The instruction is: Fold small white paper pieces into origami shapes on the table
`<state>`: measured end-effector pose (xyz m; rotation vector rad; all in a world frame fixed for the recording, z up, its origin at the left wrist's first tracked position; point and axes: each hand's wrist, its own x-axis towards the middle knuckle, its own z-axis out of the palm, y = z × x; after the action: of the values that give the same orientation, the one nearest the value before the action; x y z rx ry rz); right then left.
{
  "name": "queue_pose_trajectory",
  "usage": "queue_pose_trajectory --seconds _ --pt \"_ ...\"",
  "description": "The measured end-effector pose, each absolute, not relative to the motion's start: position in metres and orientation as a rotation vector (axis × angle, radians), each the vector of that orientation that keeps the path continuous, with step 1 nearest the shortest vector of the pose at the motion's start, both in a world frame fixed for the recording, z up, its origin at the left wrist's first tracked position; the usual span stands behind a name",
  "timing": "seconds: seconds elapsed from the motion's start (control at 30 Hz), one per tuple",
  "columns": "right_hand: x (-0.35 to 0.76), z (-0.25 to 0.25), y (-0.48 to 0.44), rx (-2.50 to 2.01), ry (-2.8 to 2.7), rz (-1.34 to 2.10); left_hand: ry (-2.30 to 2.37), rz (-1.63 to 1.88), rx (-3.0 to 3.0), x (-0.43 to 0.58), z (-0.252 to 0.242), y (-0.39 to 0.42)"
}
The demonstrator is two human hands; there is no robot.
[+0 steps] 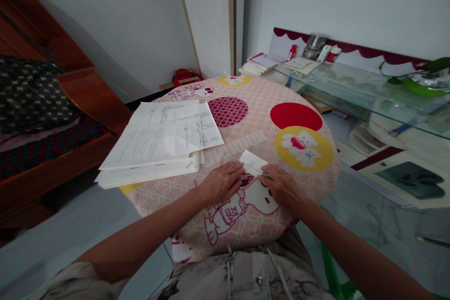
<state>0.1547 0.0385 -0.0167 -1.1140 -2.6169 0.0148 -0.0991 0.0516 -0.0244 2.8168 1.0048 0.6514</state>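
Note:
A small piece of folded white paper (253,163) lies on the round table's patterned cloth, with a crease running across it. My left hand (223,180) rests at its left edge, fingers together and their tips pressing the paper. At the lower right edge, my right hand (279,186) pinches the paper between thumb and fingers. Part of the paper's near side is covered by my fingertips. To the left of my hands sits a thick stack of printed sheets (140,145), a creased sheet lying on top.
The tablecloth (246,138) has cartoon prints. A glass-topped cabinet (351,89) stands at the right, bearing papers, metal containers (314,44) and a green bowl (423,86). A wooden sofa (84,93) is at the left. A tall white appliance (207,14) stands behind the table.

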Motion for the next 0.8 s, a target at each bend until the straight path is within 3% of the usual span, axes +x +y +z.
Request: queue_pose_trajectory --seconds 0.3,0.5,0.8 --pt "0.170 -0.016 0.044 -1.223 -2.283 0.283 0.951 0.736 2.797 -0.111 -0.024 0.055" --pt "0.158 -0.009 0.054 -1.409 -2.082 0.267 0.985 0.902 2.773 -0.108 -0.022 0.061" --pt "0.136 -0.016 0.042 -1.101 -2.168 0.001 1.004 0.881 2.736 -0.092 -0.014 0.079"
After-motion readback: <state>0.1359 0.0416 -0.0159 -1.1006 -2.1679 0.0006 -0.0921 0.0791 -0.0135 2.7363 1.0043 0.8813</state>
